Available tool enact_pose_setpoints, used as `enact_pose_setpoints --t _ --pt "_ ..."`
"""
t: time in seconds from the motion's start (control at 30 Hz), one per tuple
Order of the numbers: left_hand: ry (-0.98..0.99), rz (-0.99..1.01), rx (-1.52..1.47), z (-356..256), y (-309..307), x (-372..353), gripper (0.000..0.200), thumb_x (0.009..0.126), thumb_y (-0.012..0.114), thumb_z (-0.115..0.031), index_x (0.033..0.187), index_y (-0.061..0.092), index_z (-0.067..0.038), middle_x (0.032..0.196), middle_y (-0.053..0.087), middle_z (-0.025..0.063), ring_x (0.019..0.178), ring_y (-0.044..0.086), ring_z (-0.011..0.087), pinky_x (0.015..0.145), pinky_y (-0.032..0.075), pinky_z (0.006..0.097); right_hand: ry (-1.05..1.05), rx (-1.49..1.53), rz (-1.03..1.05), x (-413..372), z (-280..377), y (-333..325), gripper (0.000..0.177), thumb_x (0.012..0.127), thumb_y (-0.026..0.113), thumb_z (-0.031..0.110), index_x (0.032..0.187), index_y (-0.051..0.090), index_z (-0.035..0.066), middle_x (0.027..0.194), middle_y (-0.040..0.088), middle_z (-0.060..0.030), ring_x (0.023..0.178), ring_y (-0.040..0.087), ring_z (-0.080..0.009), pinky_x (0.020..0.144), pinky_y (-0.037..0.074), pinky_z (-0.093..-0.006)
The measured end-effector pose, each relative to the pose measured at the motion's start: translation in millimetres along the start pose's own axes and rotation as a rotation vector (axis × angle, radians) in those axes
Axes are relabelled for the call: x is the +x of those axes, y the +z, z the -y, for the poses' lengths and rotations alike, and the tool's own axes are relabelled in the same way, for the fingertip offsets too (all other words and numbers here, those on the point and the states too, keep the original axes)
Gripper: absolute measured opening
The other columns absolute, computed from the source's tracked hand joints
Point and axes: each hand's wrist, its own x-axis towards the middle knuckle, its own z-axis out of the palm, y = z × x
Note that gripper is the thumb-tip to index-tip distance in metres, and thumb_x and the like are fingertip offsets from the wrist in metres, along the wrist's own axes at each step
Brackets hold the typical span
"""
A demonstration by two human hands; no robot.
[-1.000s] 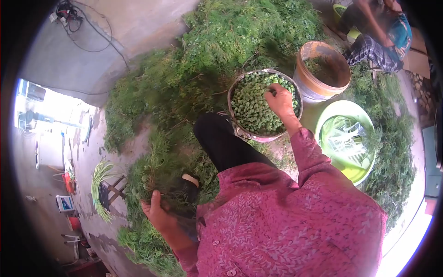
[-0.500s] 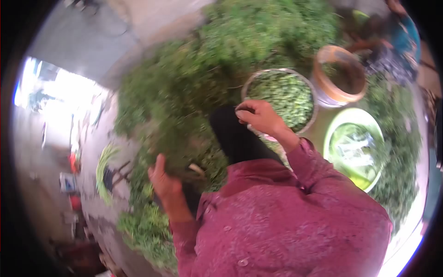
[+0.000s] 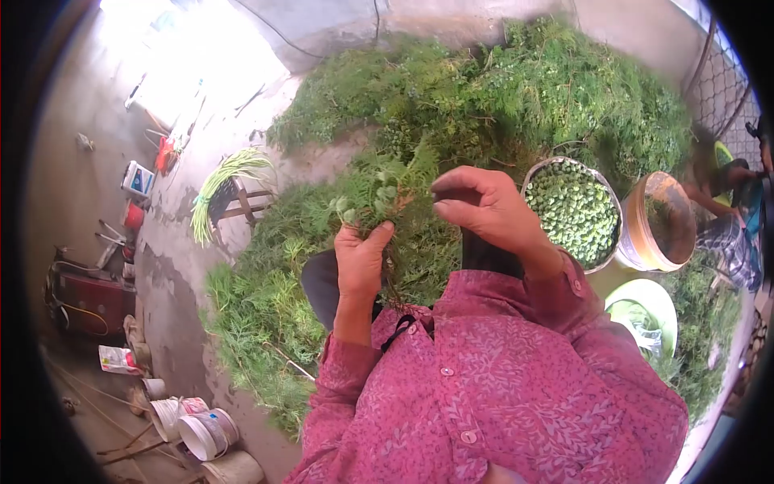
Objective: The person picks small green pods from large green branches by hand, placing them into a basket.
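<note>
My left hand [image 3: 360,262] is closed on a leafy evergreen sprig [image 3: 379,202], which has feathery green fronds and a few small pale green cones. Just right of the sprig is my right hand [image 3: 492,211], its thumb and forefinger apart, with nothing visible between them. A round tub [image 3: 528,173] full of small green cones [image 3: 571,211] stands beyond my right wrist. Around my knees lie heaps of cut evergreen branches [image 3: 266,266].
Right of the tub stand an orange-rimmed bucket [image 3: 633,214] and a pale green basin [image 3: 667,310] holding clear plastic. A person [image 3: 730,218] sits at far right. Long green stalks [image 3: 214,189] lie over a small stool [image 3: 242,206] at left. White buckets [image 3: 201,436] are lower left.
My left hand, with nothing in it before, now holds the evergreen sprig. My right hand has moved from in front of the tub to beside the sprig. The view has shifted.
</note>
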Motion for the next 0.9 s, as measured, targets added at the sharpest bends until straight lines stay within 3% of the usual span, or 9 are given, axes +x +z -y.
enact_pose_setpoints --t 0.1,0.23,0.43,0.53,0.6,0.67,0.73,0.77,0.9 --pt "-0.018 0.026 0.022 -1.4 -4.3 -6.7 0.026 0.076 0.057 0.007 0.100 0.059 -0.003 0.094 0.062 0.0036 0.082 0.058 0.0109 0.074 0.046 0.0252 -0.092 -0.241 0.008 20.8 -10.2 17.4 0.029 0.074 0.065 0.016 0.093 0.060 -0.004 0.077 0.062 -0.0073 0.070 0.057 -0.0099 0.062 0.047 -0.0245" --pt "0.001 0.047 0.135 -2.7 -16.4 -14.1 0.024 0.077 0.058 0.006 0.098 0.060 -0.004 0.092 0.062 0.0007 0.079 0.055 0.0074 0.071 0.044 0.0221 -0.024 -0.111 0.047 34.2 -28.6 38.0 0.030 0.071 0.066 0.016 0.092 0.060 -0.004 0.075 0.063 -0.0093 0.068 0.058 -0.0105 0.061 0.047 -0.0251" --pt "-0.013 0.003 0.113 -9.1 -28.4 -17.6 0.021 0.077 0.059 0.004 0.097 0.060 -0.003 0.089 0.062 0.0007 0.074 0.055 0.0067 0.066 0.045 0.0217 0.143 -0.078 0.189 37.4 -31.9 55.3 0.022 0.073 0.066 0.012 0.088 0.058 -0.003 0.071 0.057 -0.0004 0.065 0.051 -0.0054 0.058 0.043 -0.0228" --pt "-0.025 -0.034 0.074 -10.5 -35.6 -20.6 0.020 0.077 0.059 0.004 0.096 0.060 -0.002 0.088 0.063 0.0017 0.072 0.056 0.0075 0.064 0.045 0.0223 -0.043 -0.355 0.071 35.2 -31.7 60.2 0.018 0.071 0.063 0.016 0.080 0.060 0.001 0.071 0.061 -0.0121 0.061 0.058 -0.0159 0.057 0.046 -0.0301" --pt "-0.013 -0.054 0.059 -12.3 -42.4 -22.1 0.020 0.077 0.060 0.004 0.096 0.060 -0.002 0.088 0.063 0.0023 0.071 0.056 0.0080 0.063 0.046 0.0226 -0.228 -0.987 -0.188 39.2 -42.4 48.7 0.015 0.072 0.058 0.014 0.082 0.059 0.004 0.074 0.059 -0.0138 0.063 0.059 -0.0183 0.056 0.046 -0.0342" --pt "-0.003 -0.037 0.079 -14.7 -49.7 -23.7 0.022 0.076 0.060 0.004 0.098 0.060 -0.002 0.089 0.063 0.0019 0.074 0.056 0.0080 0.066 0.046 0.0224 -0.149 -0.931 -0.145 48.7 -50.1 24.4 0.017 0.075 0.054 0.010 0.090 0.057 0.005 0.078 0.059 -0.0102 0.067 0.060 -0.0162 0.054 0.046 -0.0324" --pt "0.039 -0.030 0.150 -9.5 -53.1 -24.4 0.022 0.076 0.061 0.004 0.097 0.061 -0.002 0.087 0.063 0.0022 0.074 0.057 0.0082 0.065 0.046 0.0224 0.340 0.278 -0.025 51.0 -38.6 15.6 0.021 0.077 0.053 0.009 0.098 0.054 0.005 0.079 0.059 -0.0057 0.069 0.059 -0.0137 0.052 0.046 -0.0265" --pt "0.080 -0.014 0.225 -6.6 -53.9 -24.6 0.021 0.075 0.062 0.004 0.096 0.061 -0.001 0.086 0.064 0.0025 0.073 0.058 0.0085 0.063 0.047 0.0225 0.347 0.450 -0.010 49.8 -33.4 18.1 0.024 0.079 0.054 0.011 0.102 0.052 0.005 0.081 0.058 -0.0023 0.066 0.058 -0.0116 0.052 0.045 -0.0214" --pt "0.033 0.015 0.319 -1.4 -49.8 -27.1 0.020 0.076 0.062 0.003 0.095 0.062 -0.002 0.085 0.063 0.0012 0.074 0.057 0.0071 0.064 0.046 0.0220 0.334 0.297 0.102 58.4 -34.9 28.1 0.022 0.080 0.058 0.018 0.097 0.055 0.005 0.078 0.057 -0.0018 0.062 0.054 -0.0089 0.052 0.043 -0.0211"
